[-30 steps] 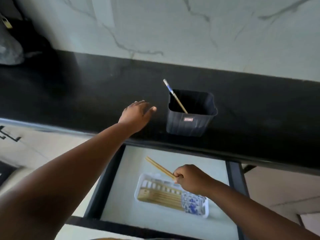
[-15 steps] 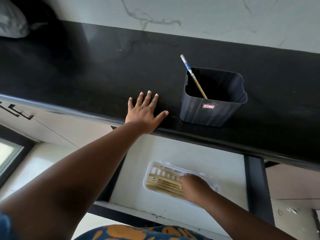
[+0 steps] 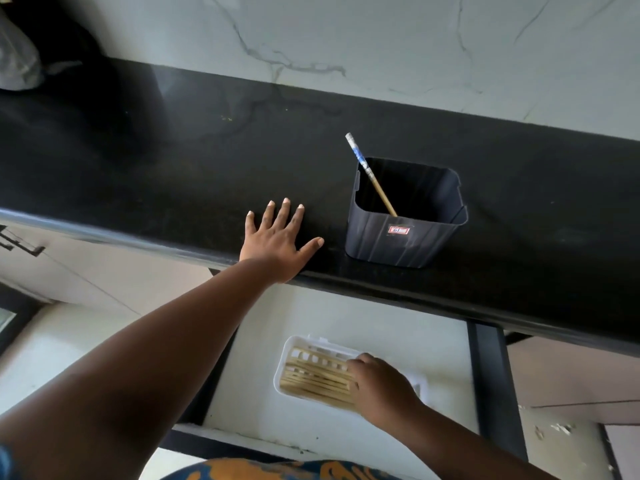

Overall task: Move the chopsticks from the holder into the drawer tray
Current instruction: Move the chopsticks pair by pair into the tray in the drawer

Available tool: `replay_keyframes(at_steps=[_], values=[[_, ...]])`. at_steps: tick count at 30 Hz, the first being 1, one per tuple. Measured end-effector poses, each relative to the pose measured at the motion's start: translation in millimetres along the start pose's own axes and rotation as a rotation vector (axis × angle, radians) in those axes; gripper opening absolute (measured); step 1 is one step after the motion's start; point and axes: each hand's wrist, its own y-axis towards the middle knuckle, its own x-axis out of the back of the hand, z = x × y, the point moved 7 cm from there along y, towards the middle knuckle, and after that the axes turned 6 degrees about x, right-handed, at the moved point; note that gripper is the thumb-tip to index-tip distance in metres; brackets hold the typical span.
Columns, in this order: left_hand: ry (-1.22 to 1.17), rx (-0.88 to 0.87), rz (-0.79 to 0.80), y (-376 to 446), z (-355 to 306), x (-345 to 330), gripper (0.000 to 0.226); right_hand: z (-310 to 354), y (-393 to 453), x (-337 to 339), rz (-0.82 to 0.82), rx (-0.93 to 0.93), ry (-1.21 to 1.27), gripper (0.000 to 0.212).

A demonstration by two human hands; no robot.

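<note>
- Your left hand lies flat on the black countertop at centre frame, fingers spread, palm down, gripping nothing.
- Just to its right stands the dark ribbed holder, near the counter's front edge, apart from your thumb.
- One chopstick is in the holder, tilted to the upper left, its blue-and-white patterned end poking over the rim.
- Down at lower centre the drawer stands open under the counter, its floor pale, its right side rail dark.
- The white tray sits on that floor, and a row of wooden chopsticks lies flat inside it, running left to right.
- Your right hand is down over the right end of the tray, knuckles up, fingers resting on the chopsticks there.
- Whether those fingers are pinching a stick or only pressing on the pile, I cannot tell: the back of the hand hides them.
- The marble-veined wall fills the top of the frame.
</note>
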Motion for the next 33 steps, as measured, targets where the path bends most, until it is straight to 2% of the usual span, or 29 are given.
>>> replay_keyframes(at_steps=[4,7,9,11,13,16,19,21,27,30,33], values=[[0.006,-0.012,0.020,-2.8,0.0,-3.5,0.093,25.4,-10.3,87.9,-0.235,0.082,0.259,0.026],[0.005,-0.012,0.018,-4.7,-0.1,-4.5,0.094,47.6,-19.3,183.9,-0.529,0.204,0.478,0.017],[0.013,-0.011,0.007,-4.0,-0.5,-3.0,0.095,54.5,-21.3,244.0,-0.726,0.265,0.503,0.014],[0.011,0.001,-0.003,-3.1,-0.5,-0.2,0.094,45.8,-11.6,288.5,-0.850,0.215,0.496,0.008],[0.007,0.002,-0.009,-1.3,-0.7,0.7,0.093,27.6,9.1,313.3,-0.809,0.064,0.441,0.007],[-0.003,0.003,-0.015,-1.4,-0.1,-0.4,0.090,-1.5,41.7,316.8,-0.594,-0.175,0.239,0.012],[-0.007,0.007,-0.023,-2.0,0.6,-0.3,0.090,-16.1,65.9,301.9,-0.392,-0.282,0.130,0.018],[-0.009,0.008,-0.025,-2.1,0.8,-0.8,0.090,-21.6,76.8,292.7,-0.341,-0.310,0.144,0.017],[-0.014,0.003,0.000,-2.7,1.1,-1.3,0.090,-19.3,73.9,297.5,-0.429,-0.271,0.189,0.033],[-0.010,0.003,0.031,-2.3,1.3,-2.6,0.089,-9.4,49.9,336.7,-0.591,-0.170,0.294,0.030],[0.005,0.010,0.135,-0.5,-0.4,0.7,0.088,6.2,11.6,389.1,-0.785,-0.023,0.516,0.015]])
